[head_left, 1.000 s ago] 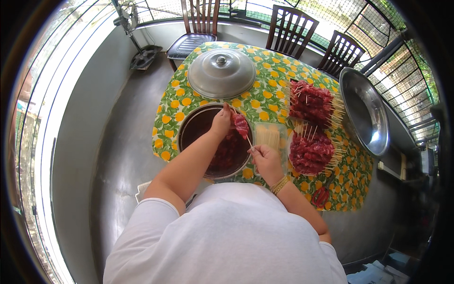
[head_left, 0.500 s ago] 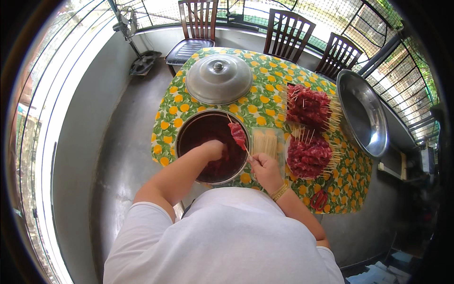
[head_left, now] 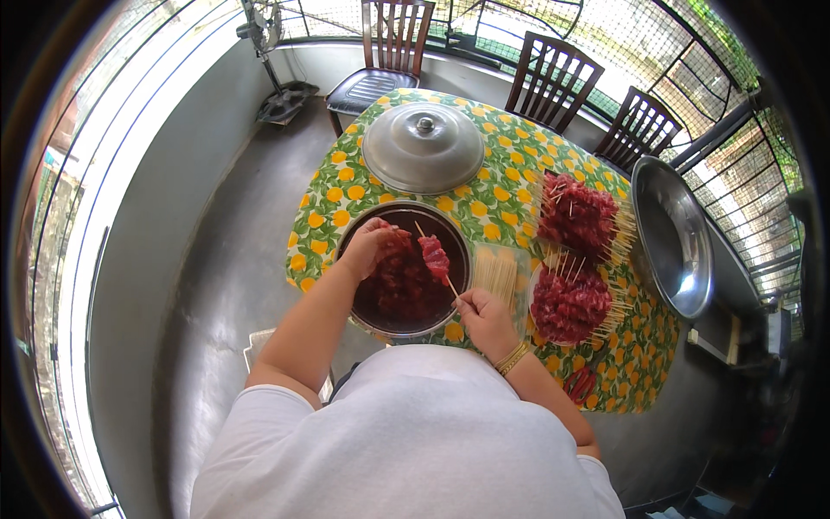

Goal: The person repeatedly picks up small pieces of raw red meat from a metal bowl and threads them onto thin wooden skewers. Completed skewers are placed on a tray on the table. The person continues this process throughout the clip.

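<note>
My right hand (head_left: 486, 322) pinches the bare lower end of a thin wooden skewer. Red raw meat (head_left: 434, 258) is threaded near its upper part, and the skewer's tip pokes out above. It slants over the right side of a wide metal pot (head_left: 469, 251) holding dark red liquid and meat pieces. At the pot's upper left, my left hand (head_left: 370, 247) is closed on a piece of raw meat (head_left: 398, 240), held above the liquid; its fingertips are partly hidden. A clear plastic container of bare skewers (head_left: 495, 275) lies just beyond my right hand.
Two heaps of loaded skewers, a far one (head_left: 577, 214) and a near one (head_left: 569, 304), stand on the right. A large metal basin (head_left: 670, 233) leans at the table's right edge. A domed lid (head_left: 422, 156) lies behind the pot. Red-handled scissors (head_left: 580, 384) rest near the front edge.
My left hand has come up out of the pot's middle toward its upper left rim, bringing meat with it. My right hand still holds the skewer over the pot. The view has shifted slightly.
</note>
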Demonstrator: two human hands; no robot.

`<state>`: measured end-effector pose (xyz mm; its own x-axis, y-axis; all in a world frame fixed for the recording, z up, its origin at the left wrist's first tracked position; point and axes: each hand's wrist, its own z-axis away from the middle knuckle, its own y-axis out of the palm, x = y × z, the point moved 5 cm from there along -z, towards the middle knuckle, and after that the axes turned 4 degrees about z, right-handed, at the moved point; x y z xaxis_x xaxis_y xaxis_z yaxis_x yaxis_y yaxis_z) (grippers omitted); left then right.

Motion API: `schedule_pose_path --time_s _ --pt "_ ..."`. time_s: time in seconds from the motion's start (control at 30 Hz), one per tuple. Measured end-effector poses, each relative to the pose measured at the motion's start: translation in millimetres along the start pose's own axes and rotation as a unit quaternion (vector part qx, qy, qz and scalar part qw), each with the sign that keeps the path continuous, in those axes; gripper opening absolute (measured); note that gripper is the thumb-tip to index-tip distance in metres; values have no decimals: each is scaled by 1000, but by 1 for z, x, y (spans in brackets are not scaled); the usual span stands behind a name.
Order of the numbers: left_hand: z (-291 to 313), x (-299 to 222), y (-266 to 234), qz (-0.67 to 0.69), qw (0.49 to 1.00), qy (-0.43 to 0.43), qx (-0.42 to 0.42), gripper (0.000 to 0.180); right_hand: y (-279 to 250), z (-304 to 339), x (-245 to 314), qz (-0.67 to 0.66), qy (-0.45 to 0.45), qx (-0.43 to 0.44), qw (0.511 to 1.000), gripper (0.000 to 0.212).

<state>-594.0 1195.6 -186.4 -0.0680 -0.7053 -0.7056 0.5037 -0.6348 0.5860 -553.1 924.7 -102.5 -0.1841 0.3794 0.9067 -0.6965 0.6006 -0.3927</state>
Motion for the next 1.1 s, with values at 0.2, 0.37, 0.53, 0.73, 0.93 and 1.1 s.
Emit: schedule_pose_path --time_s 0.2,0.37,0.53,0.73,0.93,1.1 --pt "4 9 0 119 992 -23 29 6 -1 8 19 93 -56 9 994 16" --pt "2 14 -2 123 992 1 -8 13 -3 9 25 124 -78 -2 989 15" --pt "1 16 -2 199 979 -14 -39 14 -4 10 25 141 -80 -6 987 14" --pt "3 8 2 226 971 -1 -78 7 -6 14 32 163 -104 -21 981 13" --pt "6 -2 7 216 974 22 -61 13 -8 16 36 172 -113 -30 978 13" --pt "9 -7 12 185 980 50 -60 17 -8 15 36 184 -121 -47 974 13"
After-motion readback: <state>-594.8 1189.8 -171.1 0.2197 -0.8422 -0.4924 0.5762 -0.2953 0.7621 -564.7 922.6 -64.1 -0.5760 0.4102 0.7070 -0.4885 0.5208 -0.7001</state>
